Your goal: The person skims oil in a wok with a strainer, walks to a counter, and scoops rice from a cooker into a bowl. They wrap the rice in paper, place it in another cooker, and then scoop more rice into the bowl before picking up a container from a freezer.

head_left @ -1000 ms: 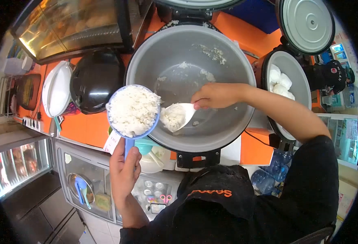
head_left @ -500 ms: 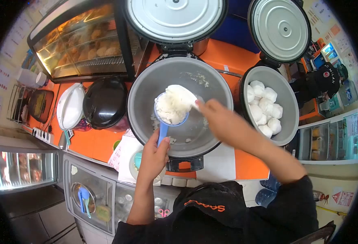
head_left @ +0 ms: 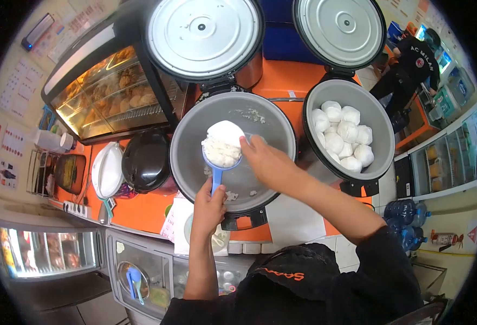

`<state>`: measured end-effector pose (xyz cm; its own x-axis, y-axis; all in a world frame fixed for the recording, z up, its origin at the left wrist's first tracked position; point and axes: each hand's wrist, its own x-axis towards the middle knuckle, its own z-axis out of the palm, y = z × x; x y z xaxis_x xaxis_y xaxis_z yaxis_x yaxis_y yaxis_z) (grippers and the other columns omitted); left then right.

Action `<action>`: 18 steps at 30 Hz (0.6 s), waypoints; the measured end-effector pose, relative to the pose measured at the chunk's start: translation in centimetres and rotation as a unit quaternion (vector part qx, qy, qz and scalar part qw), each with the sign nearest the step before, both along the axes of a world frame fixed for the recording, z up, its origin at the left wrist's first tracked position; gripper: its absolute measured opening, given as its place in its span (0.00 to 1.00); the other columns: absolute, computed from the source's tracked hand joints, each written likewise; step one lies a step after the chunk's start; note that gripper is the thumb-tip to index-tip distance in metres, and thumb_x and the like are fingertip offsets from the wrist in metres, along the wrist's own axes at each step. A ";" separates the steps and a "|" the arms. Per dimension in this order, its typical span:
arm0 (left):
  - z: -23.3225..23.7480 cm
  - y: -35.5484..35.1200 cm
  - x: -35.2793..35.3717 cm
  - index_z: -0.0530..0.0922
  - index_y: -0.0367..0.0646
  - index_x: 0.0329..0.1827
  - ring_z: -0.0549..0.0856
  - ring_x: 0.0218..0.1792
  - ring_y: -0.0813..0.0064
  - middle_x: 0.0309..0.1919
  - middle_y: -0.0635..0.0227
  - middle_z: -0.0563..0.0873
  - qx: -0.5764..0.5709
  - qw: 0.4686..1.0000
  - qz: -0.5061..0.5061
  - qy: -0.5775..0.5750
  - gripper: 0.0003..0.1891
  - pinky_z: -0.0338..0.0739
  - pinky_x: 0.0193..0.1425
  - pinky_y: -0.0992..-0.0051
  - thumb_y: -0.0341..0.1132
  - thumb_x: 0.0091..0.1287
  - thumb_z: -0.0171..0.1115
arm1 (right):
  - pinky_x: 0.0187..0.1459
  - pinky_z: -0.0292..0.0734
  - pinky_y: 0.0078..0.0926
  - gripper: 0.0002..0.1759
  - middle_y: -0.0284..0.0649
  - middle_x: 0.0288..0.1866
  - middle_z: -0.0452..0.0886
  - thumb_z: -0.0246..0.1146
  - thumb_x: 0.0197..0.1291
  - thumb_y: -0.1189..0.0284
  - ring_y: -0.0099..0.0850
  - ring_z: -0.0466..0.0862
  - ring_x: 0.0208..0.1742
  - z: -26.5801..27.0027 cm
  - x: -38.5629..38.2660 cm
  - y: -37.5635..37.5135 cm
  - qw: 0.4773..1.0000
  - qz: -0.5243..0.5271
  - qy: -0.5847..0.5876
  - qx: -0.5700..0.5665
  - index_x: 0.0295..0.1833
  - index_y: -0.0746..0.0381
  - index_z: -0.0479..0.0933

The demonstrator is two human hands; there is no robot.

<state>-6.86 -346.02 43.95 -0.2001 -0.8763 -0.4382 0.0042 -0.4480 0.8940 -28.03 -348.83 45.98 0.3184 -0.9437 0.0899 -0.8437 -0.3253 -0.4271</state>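
Note:
My left hand [head_left: 210, 208] is wrapped round the handle of a blue scoop [head_left: 217, 176], holding it over a big grey cooker pot [head_left: 273, 122]. White rice [head_left: 220, 151] heaps above the scoop's rim. In my right hand [head_left: 265, 162] is a white rice paddle [head_left: 226, 130], its flat blade against the far side of the heap. Rice grains cling to the pot's wall and floor. To the right, a second open cooker [head_left: 376, 116] contains several round white wrapped packets [head_left: 347, 131].
Both cooker lids, the left lid [head_left: 203, 46] and right lid [head_left: 340, 40], stand raised. A lit glass food cabinet [head_left: 116, 92] is at the back left, beside a black-lidded pot [head_left: 146, 162] on the orange counter [head_left: 135, 212]. Another person [head_left: 411, 67] stands far right.
The paddle and my right hand have shifted left, and the blade now sits behind the heaped rice. The camera view has turned slightly. Both hands keep their hold.

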 end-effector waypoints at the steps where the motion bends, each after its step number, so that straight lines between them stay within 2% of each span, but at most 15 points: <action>1: 0.4 0.1 -0.1 0.74 0.40 0.60 0.66 0.15 0.91 0.25 0.78 0.72 0.011 1.000 0.001 0.011 0.14 0.57 0.14 0.85 0.36 0.77 0.57 | 0.48 0.81 0.46 0.38 0.54 0.55 0.71 0.56 0.56 0.88 0.55 0.82 0.50 0.1 -0.5 -0.3 1.000 -0.007 -0.005 -0.017 0.76 0.73 0.61; 3: 0.8 0.3 0.1 0.74 0.40 0.59 0.66 0.15 0.91 0.24 0.78 0.72 0.020 1.000 0.008 0.019 0.13 0.57 0.14 0.84 0.35 0.77 0.56 | 0.46 0.82 0.45 0.38 0.53 0.54 0.71 0.57 0.56 0.87 0.52 0.83 0.50 0.8 -1.4 -0.2 0.998 -0.020 -0.017 -0.050 0.76 0.72 0.61; 6: 0.7 0.2 0.2 0.74 0.41 0.59 0.66 0.14 0.91 0.24 0.78 0.71 0.019 0.999 0.031 0.025 0.12 0.55 0.14 0.85 0.35 0.77 0.56 | 0.45 0.82 0.45 0.39 0.52 0.53 0.71 0.59 0.55 0.86 0.50 0.83 0.49 1.4 0.1 3.4 0.991 0.018 -0.028 -0.126 0.76 0.71 0.61; 9: 0.9 0.3 0.0 0.74 0.41 0.57 0.65 0.14 0.91 0.24 0.78 0.72 0.018 0.999 0.035 0.032 0.11 0.55 0.13 0.85 0.35 0.77 0.55 | 0.45 0.82 0.44 0.40 0.50 0.53 0.72 0.60 0.55 0.85 0.49 0.83 0.49 0.3 1.8 5.2 0.995 0.011 0.010 -0.099 0.77 0.70 0.61; 12: 0.6 0.7 -0.2 0.74 0.40 0.56 0.65 0.14 0.91 0.24 0.78 0.72 0.007 0.999 0.034 0.040 0.11 0.55 0.13 0.85 0.35 0.77 0.55 | 0.44 0.82 0.44 0.38 0.50 0.53 0.72 0.61 0.57 0.83 0.50 0.83 0.50 1.3 1.7 3.8 0.997 -0.004 0.026 -0.073 0.76 0.70 0.62; 18: -0.1 1.0 0.2 0.74 0.39 0.59 0.65 0.14 0.91 0.24 0.78 0.71 -0.018 0.999 0.030 0.031 0.13 0.57 0.14 0.85 0.34 0.77 0.56 | 0.47 0.81 0.48 0.34 0.52 0.53 0.73 0.59 0.59 0.82 0.54 0.83 0.48 -0.5 0.9 0.2 0.999 -0.020 -0.031 0.016 0.74 0.69 0.65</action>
<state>-6.64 -345.02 43.84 -0.1720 -0.9029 -0.3940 0.0871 -0.4123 0.9069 -27.11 -348.63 45.43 0.2743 -0.9585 0.0783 -0.8273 -0.2767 -0.4889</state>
